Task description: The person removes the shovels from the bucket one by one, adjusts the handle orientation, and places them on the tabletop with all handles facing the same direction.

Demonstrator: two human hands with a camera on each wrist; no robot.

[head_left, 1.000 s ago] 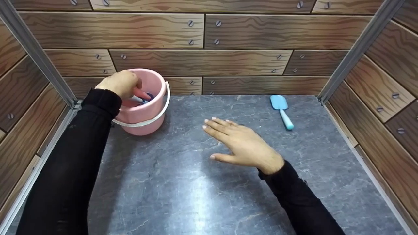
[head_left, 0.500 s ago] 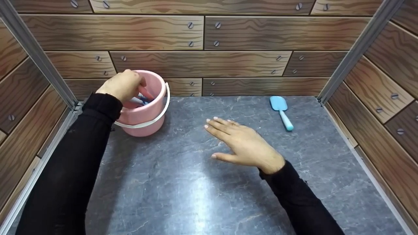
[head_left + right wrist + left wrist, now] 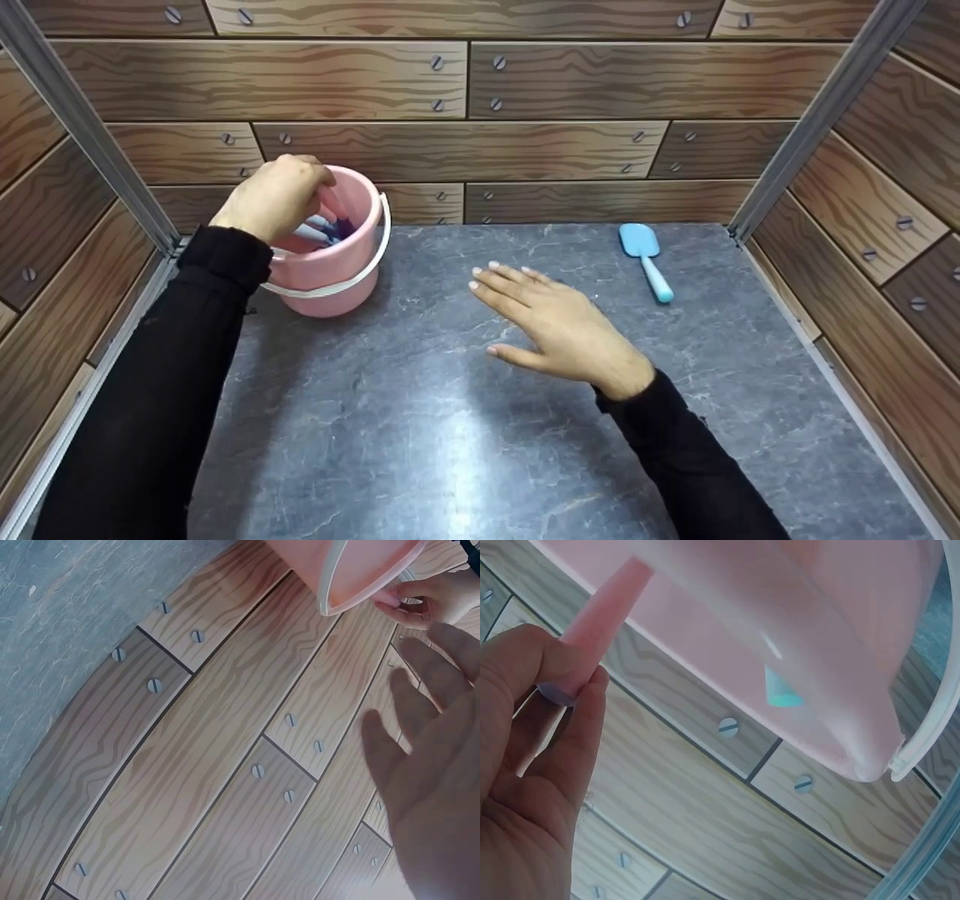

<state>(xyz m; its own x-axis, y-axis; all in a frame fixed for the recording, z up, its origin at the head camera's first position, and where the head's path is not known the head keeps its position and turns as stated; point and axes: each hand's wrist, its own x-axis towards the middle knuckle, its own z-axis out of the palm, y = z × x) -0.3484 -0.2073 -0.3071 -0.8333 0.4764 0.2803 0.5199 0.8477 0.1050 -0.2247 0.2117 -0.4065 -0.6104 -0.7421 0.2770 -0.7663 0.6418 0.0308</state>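
At the back left stands a pink bucket (image 3: 330, 274) with a white carrying handle (image 3: 341, 285) hanging down its front. My left hand (image 3: 276, 191) is over its rim and pinches a pink tool handle (image 3: 604, 626) near its end. The handle slants into the bucket; the head of that tool cannot be made out. Beside it inside lie light-blue and dark-blue pieces (image 3: 330, 229), partly hidden by the hand, and a turquoise tip (image 3: 782, 694) shows past the rim. My right hand (image 3: 562, 326) hovers palm down with straight fingers, holding nothing.
A light-blue toy shovel (image 3: 642, 247) lies on the grey marbled tabletop (image 3: 390, 420) at the back right. Wood-patterned panels (image 3: 465, 150) enclose the back and sides, with metal posts (image 3: 810, 105) at the corners.
My left hand has risen slightly, and the pink handle stands steeper in the bucket than before. The right hand has hardly moved.
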